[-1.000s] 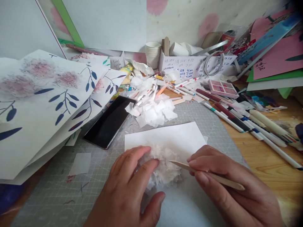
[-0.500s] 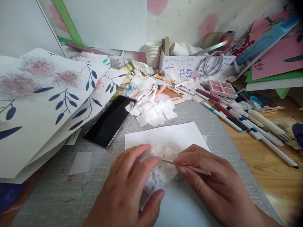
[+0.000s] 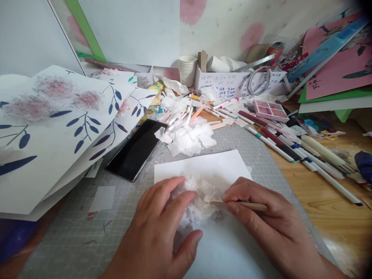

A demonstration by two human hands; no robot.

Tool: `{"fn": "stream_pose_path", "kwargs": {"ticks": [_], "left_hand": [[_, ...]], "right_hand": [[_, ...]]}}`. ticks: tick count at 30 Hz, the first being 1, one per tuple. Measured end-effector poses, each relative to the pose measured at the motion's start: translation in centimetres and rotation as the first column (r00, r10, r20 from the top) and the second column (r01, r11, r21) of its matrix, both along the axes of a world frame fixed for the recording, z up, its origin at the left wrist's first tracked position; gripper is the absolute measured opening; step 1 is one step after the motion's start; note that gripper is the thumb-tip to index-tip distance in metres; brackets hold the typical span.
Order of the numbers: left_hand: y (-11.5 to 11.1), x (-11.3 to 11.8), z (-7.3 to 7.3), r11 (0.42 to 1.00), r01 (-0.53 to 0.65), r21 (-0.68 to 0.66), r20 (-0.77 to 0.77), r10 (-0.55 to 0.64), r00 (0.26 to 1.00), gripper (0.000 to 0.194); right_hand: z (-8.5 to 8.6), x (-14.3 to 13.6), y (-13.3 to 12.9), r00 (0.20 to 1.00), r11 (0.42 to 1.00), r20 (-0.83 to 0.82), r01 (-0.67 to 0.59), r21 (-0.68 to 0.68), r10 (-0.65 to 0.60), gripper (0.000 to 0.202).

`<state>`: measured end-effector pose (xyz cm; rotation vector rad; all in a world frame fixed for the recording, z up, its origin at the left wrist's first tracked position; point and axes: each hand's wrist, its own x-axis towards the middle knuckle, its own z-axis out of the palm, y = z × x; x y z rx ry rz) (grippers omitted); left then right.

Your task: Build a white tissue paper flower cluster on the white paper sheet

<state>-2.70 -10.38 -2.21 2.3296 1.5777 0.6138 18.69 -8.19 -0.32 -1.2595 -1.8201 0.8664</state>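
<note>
A white sheet [image 3: 215, 166] lies on the grey cutting mat [image 3: 72, 236], with a ruffled cluster of thin white paper pieces [image 3: 203, 193] on it. My left hand [image 3: 162, 221] rests at the cluster's left side, fingers spread, index and middle fingertips touching its edge. In my right hand [image 3: 258, 217] a thin wooden stick [image 3: 250, 205] is pinched between thumb and fingers. The stick's tip points left into the right part of the cluster. Whether the tip holds a piece of paper cannot be made out.
Beyond the sheet lies a pile of loose white paper squares [image 3: 188, 139]. A black phone [image 3: 136, 149] and painted flower sheets [image 3: 58, 128] are on the left. Markers [image 3: 279, 145] spread along the right; paper cups [image 3: 187, 69] and a white box [image 3: 226, 82] stand behind.
My right hand has moved slightly right with the stick, whose tip has drawn away from my left fingertips and now lies flatter. My left hand has hardly moved. The view has shifted a little.
</note>
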Motion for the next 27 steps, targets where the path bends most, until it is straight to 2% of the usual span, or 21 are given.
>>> {"fn": "stream_pose_path", "kwargs": {"ticks": [8, 14, 21, 27], "left_hand": [[0.1, 0.1, 0.1, 1.000, 0.011, 0.017, -0.007, -0.011, 1.000, 0.045], [0.1, 0.0, 0.3, 1.000, 0.014, 0.013, -0.005, -0.014, 1.000, 0.042], [0.1, 0.0, 0.1, 1.000, 0.007, 0.013, 0.004, -0.007, 1.000, 0.042], [0.0, 0.0, -0.1, 1.000, 0.009, 0.002, 0.008, -0.009, 1.000, 0.041]], "right_hand": [[0.2, 0.1, 0.1, 0.999, 0.998, 0.025, -0.043, 0.038, 0.042, 0.014], [-0.2, 0.4, -0.5, 0.997, 0.990, -0.040, 0.070, 0.121, -0.065, 0.015], [0.2, -0.4, 0.5, 0.981, 0.978, -0.009, -0.190, 0.081, 0.191, 0.015], [0.7, 0.0, 0.3, 0.974, 0.973, 0.042, -0.224, 0.058, 0.221, 0.017]]}}
